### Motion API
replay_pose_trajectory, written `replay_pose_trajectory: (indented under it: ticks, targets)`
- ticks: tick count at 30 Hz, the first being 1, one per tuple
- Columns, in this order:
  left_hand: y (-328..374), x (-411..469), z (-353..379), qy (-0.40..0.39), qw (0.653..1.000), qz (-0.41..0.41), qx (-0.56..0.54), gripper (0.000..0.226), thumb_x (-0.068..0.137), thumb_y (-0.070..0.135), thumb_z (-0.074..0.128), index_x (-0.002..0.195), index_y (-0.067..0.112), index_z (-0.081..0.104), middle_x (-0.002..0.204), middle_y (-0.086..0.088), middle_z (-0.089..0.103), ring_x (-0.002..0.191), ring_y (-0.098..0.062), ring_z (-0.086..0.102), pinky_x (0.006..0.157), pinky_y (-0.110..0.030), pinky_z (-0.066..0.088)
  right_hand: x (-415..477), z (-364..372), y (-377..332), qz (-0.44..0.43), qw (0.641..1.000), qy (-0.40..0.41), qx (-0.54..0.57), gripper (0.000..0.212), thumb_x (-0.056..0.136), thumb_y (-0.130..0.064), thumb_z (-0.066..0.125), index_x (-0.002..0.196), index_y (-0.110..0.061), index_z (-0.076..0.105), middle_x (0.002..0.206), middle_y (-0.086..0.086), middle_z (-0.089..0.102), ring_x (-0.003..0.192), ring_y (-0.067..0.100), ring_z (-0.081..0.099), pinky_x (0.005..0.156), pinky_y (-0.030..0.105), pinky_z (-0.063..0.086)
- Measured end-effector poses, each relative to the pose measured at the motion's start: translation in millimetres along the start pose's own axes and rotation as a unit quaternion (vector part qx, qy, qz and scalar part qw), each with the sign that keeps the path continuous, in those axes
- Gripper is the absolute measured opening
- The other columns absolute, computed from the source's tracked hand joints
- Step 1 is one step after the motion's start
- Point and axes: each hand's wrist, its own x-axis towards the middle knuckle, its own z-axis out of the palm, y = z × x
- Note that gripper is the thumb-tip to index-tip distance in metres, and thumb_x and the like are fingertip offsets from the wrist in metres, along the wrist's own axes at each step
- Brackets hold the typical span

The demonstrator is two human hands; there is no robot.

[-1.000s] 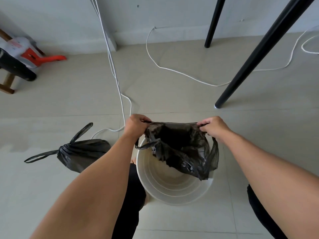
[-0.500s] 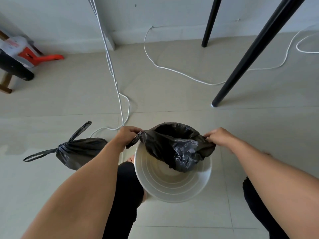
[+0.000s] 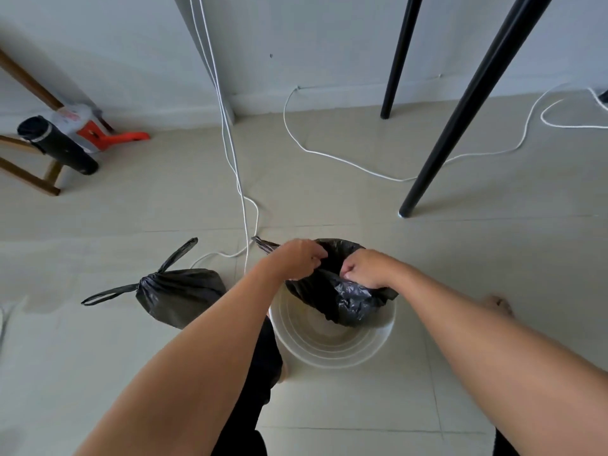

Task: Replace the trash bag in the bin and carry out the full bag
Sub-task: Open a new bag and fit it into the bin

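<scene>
A white round bin (image 3: 332, 352) stands on the tiled floor in front of me. A fresh black trash bag (image 3: 342, 299) hangs into its far half, mouth partly spread. My left hand (image 3: 296, 258) grips the bag's rim at the far left side, with one handle loop sticking out past it. Close beside it, my right hand (image 3: 365, 268) pinches the rim nearer the middle. The full black bag (image 3: 179, 296), tied at the neck with two handle loops, lies on the floor left of the bin.
White cables (image 3: 241, 205) trail across the floor just behind the bin. Two black table legs (image 3: 460, 120) stand at the back right. A wooden stool frame with a black roll (image 3: 57, 146) and an orange and white tool (image 3: 108, 136) sits at the back left.
Both hands have come together over the bin's far side, still holding the bag's rim. The bag has sunk a little deeper into the bin.
</scene>
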Motion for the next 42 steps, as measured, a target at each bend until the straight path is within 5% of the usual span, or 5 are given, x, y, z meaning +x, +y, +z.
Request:
replay_pose_trajectory:
  ticks: [14,28,36,39,42]
  targets:
    - [0,-83,79,-0.094,0.984,-0.077,0.132,0.016,0.081,0.013,0.059,0.093,0.01,0.069,0.079,-0.006,0.062,0.087,-0.031,0.066,0.069,-0.038,0.053,-74,77,3,0.045,0.989,-0.06,-0.129,0.009,0.08,-0.026,0.066,0.081,-0.024,0.075,0.089,0.003,0.071,0.08,0.022,0.067,0.065,0.025,0.045]
    - [11,-85,92,-0.178,0.967,-0.097,0.152,0.019,0.086,0.009,0.057,0.103,0.005,0.065,0.068,-0.001,0.05,0.072,-0.024,0.054,0.066,-0.031,0.043,-76,91,9,0.084,0.97,-0.128,-0.191,0.024,0.077,-0.026,0.06,0.058,-0.014,0.052,0.06,0.003,0.052,0.056,0.023,0.05,0.049,0.025,0.036]
    - [20,-77,91,-0.197,0.964,-0.109,0.144,0.021,0.088,0.005,0.05,0.104,0.003,0.063,0.073,-0.003,0.052,0.077,-0.025,0.054,0.074,-0.033,0.045,-68,71,18,0.139,0.933,-0.253,-0.215,0.047,0.08,-0.055,0.066,0.108,-0.017,0.064,0.102,-0.002,0.062,0.09,0.024,0.058,0.074,0.031,0.044]
    - [22,-76,97,-0.229,0.949,-0.121,0.178,0.034,0.086,0.007,0.043,0.115,0.013,0.059,0.112,-0.006,0.062,0.102,-0.028,0.054,0.101,-0.05,0.036,-72,72,27,0.172,0.922,-0.276,-0.208,0.072,0.08,-0.057,0.066,0.136,-0.014,0.052,0.141,0.002,0.052,0.122,0.027,0.054,0.094,0.034,0.044]
    - [20,-75,110,-0.234,0.946,-0.096,0.201,0.063,0.086,0.008,0.038,0.147,0.021,0.035,0.155,-0.004,0.031,0.143,-0.027,0.025,0.109,-0.063,0.013,-77,79,42,0.192,0.918,-0.275,-0.21,0.082,0.081,-0.057,0.066,0.147,-0.018,0.039,0.151,0.002,0.042,0.133,0.026,0.046,0.108,0.04,0.039]
